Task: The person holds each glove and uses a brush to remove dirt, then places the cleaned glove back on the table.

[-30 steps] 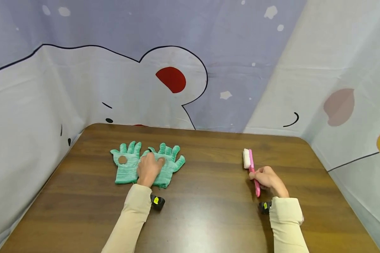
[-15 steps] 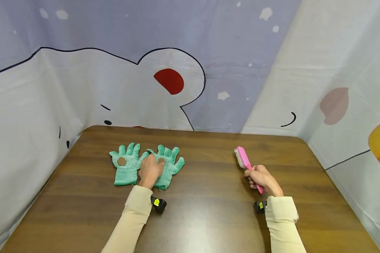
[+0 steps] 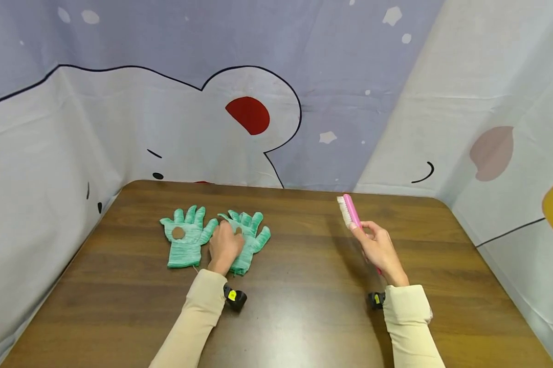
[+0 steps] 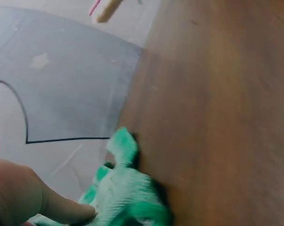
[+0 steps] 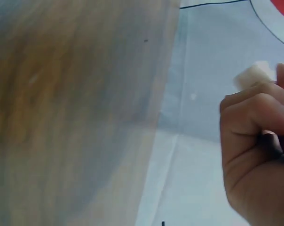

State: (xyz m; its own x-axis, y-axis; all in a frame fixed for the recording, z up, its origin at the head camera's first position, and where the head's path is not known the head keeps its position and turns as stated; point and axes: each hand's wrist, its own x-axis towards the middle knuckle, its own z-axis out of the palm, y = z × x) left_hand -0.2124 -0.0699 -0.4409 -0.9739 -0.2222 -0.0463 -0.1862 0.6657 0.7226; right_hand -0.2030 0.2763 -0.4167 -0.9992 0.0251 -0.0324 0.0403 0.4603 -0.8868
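A pair of green knit work gloves lies on the table, each with a round brown patch. The left glove point(image 3: 184, 250) is flat, fingers pointing away. My left hand point(image 3: 224, 248) is at the inner edge of the right glove point(image 3: 247, 251) and pinches its fabric; the left wrist view has the thumb pressed on the bunched glove point(image 4: 128, 193). To the right, my right hand point(image 3: 379, 251) grips a pink brush point(image 3: 351, 210) by its handle, above the table. Its white bristles point(image 5: 255, 75) face left; the fingers hide most of the handle.
The brown wooden table point(image 3: 299, 286) has rounded far corners. A printed cloth curtain point(image 3: 331, 97) stands directly behind it and along both sides. Each wrist carries a small black camera, such as the left wrist camera point(image 3: 235, 298).
My right hand has raised the brush off the table and tilted it, its head now farther up and left. My left hand has shifted slightly right, the right glove's edge moving with it.
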